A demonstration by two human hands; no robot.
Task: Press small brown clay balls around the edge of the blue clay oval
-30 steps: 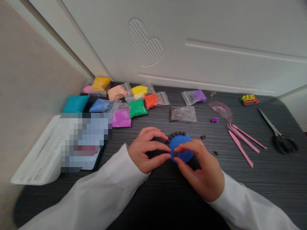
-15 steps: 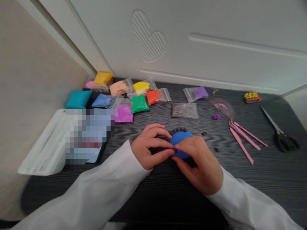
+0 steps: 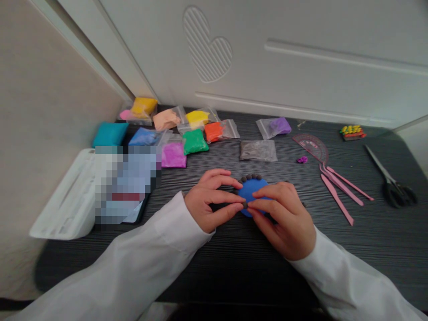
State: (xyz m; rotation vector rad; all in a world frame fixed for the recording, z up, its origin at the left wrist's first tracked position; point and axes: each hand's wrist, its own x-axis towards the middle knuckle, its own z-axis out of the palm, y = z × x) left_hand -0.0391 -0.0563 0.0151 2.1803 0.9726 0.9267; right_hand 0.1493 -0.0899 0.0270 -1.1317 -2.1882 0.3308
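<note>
A round blue clay piece (image 3: pixel 247 189) lies on the dark table between my hands. Several small dark clay balls (image 3: pixel 251 177) sit in a row along its far rim. My left hand (image 3: pixel 214 200) pinches a small dark clay ball (image 3: pixel 245 205) between thumb and index finger at the near-left edge of the blue piece. My right hand (image 3: pixel 290 223) is curled over the right side of the blue piece, its fingertips on top and close to the pinched ball. The right hand's thumb tip is partly hidden under its fingers.
Bagged clays, including green (image 3: pixel 195 141), magenta (image 3: pixel 174 155) and grey (image 3: pixel 258 150), lie behind. At left are a white tray (image 3: pixel 63 200) and a blurred-out item. Pink tools (image 3: pixel 337 198), a protractor (image 3: pixel 312 147) and scissors (image 3: pixel 391 185) lie at right.
My right hand has shifted slightly right, with its index finger lifted off the blue clay's middle towards its right side. My left hand keeps its pinch. The view has tilted slightly.
</note>
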